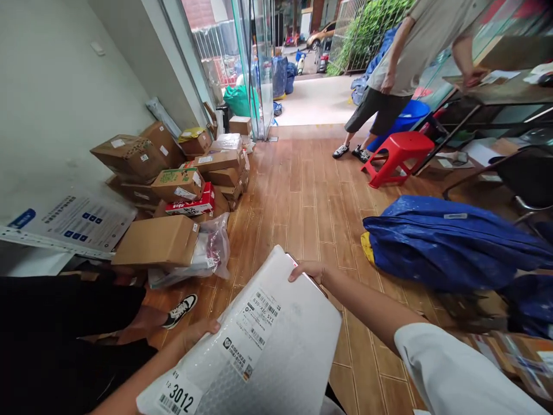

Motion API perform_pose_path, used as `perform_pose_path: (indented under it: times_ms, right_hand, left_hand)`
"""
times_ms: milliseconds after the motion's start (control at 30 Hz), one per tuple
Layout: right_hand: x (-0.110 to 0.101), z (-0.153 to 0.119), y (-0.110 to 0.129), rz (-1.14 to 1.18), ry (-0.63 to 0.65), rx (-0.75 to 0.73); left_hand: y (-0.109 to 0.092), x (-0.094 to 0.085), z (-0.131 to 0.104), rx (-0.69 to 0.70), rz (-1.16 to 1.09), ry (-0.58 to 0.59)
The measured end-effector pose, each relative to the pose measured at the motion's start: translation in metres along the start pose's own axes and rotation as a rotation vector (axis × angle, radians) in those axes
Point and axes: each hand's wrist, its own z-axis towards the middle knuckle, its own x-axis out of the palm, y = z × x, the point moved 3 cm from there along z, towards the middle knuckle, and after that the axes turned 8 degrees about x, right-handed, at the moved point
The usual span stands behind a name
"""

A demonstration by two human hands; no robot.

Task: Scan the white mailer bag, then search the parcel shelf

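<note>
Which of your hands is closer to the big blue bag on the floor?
Right. My right hand grips the white parcel's far corner, just left of the blue bag; my left hand holds the opposite edge, farther away.

I read "3012" in big black digits on a white sticker [178, 397] at the near corner of the white parcel [276, 346]. The shipping label [258, 317] higher on the same parcel carries barcodes and a code that looks like "630-X16 SV1"; its small print is too fine for me. The poster [73, 222] on the left wall has blue blocks and text I cannot make out.
</note>
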Motion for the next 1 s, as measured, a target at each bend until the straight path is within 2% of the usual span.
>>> perform_pose_path:
  times_ms: [67,100,133,233,300,433,467,567,667,800,900,1000]
  right_hand:
    - [0.010,0.007,0.007,-0.052,0.021,-0.012]
    - [0.016,0.010,0.010,-0.082,0.033,-0.011]
    - [0.021,0.012,0.013,-0.114,0.046,-0.006]
    - [0.038,0.020,0.020,-0.208,0.088,0.025]
    - [0.050,0.027,0.021,-0.267,0.115,0.050]
    - [0.075,0.048,0.006,-0.377,0.179,0.106]
    - [0.080,0.054,0.000,-0.396,0.189,0.121]
    - [0.089,0.075,-0.015,-0.407,0.169,0.134]
    - [0.085,0.096,-0.019,-0.370,0.105,0.089]
    - [0.066,0.110,-0.012,-0.247,-0.004,-0.007]
    - [0.049,0.097,-0.009,-0.072,-0.070,-0.099]
    - [0.044,0.069,-0.017,0.077,-0.057,-0.142]
  left_hand:
    - [-0.015,0.012,-0.013,-0.047,0.075,0.211]
    - [-0.020,0.016,-0.020,-0.046,0.110,0.270]
    - [-0.023,0.018,-0.025,-0.022,0.134,0.277]
    - [-0.019,0.015,-0.037,0.049,0.161,0.177]
    - [-0.006,0.009,-0.041,0.079,0.191,0.099]
    - [0.039,-0.011,-0.043,0.072,0.333,-0.097]
    - [0.052,-0.017,-0.042,0.067,0.318,-0.139]
    - [0.082,-0.031,-0.039,0.022,0.117,-0.158]
    - [0.093,-0.044,-0.036,0.020,-0.007,-0.186]
    - [0.100,-0.056,-0.035,0.078,-0.062,-0.217]
    - [0.110,-0.062,-0.039,0.104,-0.145,-0.206]
    - [0.120,-0.065,-0.042,0.107,-0.169,-0.219]
